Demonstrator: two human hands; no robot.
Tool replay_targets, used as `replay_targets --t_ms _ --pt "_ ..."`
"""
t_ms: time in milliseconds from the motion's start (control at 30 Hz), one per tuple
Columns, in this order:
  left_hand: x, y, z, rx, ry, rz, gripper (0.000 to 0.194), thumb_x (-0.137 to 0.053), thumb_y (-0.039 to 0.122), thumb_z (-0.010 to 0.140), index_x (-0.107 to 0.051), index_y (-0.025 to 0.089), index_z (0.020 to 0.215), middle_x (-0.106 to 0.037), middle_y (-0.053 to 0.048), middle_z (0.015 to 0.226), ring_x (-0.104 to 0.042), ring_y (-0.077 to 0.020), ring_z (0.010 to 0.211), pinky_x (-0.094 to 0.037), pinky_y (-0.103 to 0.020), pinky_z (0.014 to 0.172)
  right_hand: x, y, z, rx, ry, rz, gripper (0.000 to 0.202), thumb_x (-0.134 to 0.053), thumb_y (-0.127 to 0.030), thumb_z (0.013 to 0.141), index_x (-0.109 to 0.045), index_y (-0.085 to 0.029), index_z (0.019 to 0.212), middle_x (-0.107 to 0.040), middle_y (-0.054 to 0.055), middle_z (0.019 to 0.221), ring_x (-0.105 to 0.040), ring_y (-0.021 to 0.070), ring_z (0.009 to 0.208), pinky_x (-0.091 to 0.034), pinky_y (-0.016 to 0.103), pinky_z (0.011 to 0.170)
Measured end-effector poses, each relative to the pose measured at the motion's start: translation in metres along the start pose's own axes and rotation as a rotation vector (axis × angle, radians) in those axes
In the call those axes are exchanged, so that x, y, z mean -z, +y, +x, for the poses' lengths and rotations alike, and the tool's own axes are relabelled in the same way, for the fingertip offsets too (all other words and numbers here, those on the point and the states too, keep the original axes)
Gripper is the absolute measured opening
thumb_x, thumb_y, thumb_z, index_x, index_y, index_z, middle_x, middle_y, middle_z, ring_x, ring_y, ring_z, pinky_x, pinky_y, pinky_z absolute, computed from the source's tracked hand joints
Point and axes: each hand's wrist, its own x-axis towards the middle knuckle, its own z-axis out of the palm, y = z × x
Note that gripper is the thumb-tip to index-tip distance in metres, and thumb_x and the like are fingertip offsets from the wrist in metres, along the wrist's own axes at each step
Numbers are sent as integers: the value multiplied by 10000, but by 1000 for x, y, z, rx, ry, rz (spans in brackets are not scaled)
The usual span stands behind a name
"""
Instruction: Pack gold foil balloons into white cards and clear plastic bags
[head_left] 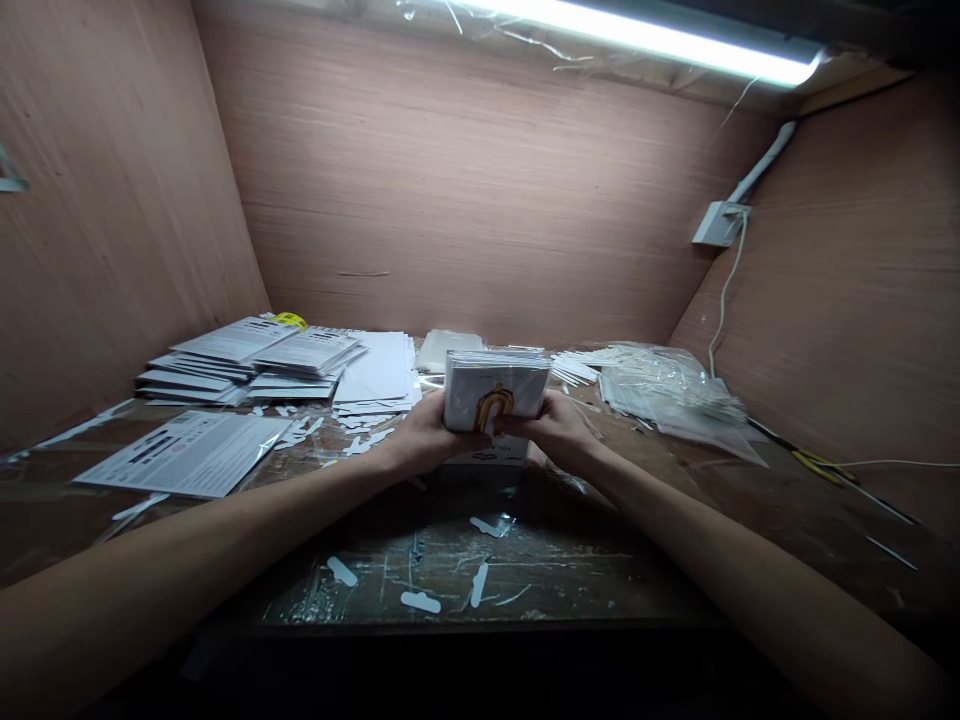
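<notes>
The left hand [424, 440] and right hand [561, 425] grip a stack of printed cards [499, 395] between them, fingers wrapped around its sides and thumbs over its lower front. The stack stands upright above the middle of the worktable [585, 585]. If the squeeze slackened on one side, inner cards could slip and fan out. White hang-tab cutouts [421, 602] litter the near surface and could catch beneath a dropped card; the clear plastic sleeves [667, 385] at far right look slippery enough to slide if a forearm brushed them.
</notes>
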Motion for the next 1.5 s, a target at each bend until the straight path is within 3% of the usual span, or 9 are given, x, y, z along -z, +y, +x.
replay_targets --t_ms 200,300,367,467,567,867,1033,1233,1500 --pt "8 4 8 -8 -84 -124 618 -866 391 721 -603 153 1227 -702 -119 1172 -678 -249 1033 -566 -398 886 8 -11 5 70 177 177 348 -941 -242 559 -772 -191 859 -799 43 910 -731 234 776 -620 408 774" --pt "18 8 4 5 -195 116 732 -912 477 637 -624 160 1231 -694 -122 1140 -669 -244 988 -552 -350 806 26 -25 11 163 310 301 345 -941 -244 560 -752 -188 844 -796 34 887 -744 249 813 -623 415 828" --pt "20 13 -1 -45 -335 333 641 -910 515 627 -710 185 1139 -703 -95 1075 -661 -229 931 -524 -311 751 39 -33 13 192 368 351 369 -942 -251 562 -737 -201 865 -794 23 867 -753 274 873 -625 427 852" --pt "14 18 -7 -220 -474 472 303 -816 469 789 -794 220 959 -722 -57 1013 -657 -172 836 -484 -268 734 48 -38 14 215 380 377 420 -942 -279 572 -721 -221 924 -796 18 891 -750 307 969 -630 446 869" --pt "6 17 -8 -306 -441 504 179 -730 372 894 -811 215 929 -737 -49 988 -658 -135 774 -477 -248 751 43 -38 11 206 366 367 434 -947 -286 567 -718 -233 932 -799 7 907 -750 307 992 -630 444 893" --pt "5 4 -4 -295 -370 501 170 -677 301 920 -827 225 949 -765 -52 981 -667 -139 774 -470 -239 737 19 -37 4 134 277 382 393 -941 -236 518 -734 -218 852 -805 21 940 -745 328 981 -612 482 927" --pt "3 6 -2 -199 -346 437 248 -793 440 803 -831 231 931 -756 -52 918 -630 -142 722 -433 -226 647 15 -30 4 113 280 354 382 -931 -245 543 -736 -215 870 -799 37 979 -730 337 1021 -583 490 961" --pt "1 5 -1 -70 -314 398 172 -754 377 813 -825 221 813 -747 -38 752 -622 -143 650 -425 -218 610 12 -26 2 112 233 291 435 -931 -291 568 -735 -216 949 -794 44 1001 -724 330 1032 -570 479 968" --pt "-4 -2 -3 -152 -307 499 189 -629 303 914 -805 240 940 -766 -50 921 -677 -201 828 -484 -279 734 6 -29 0 89 227 299 462 -948 -285 520 -735 -223 925 -794 39 970 -723 338 1030 -585 479 936"
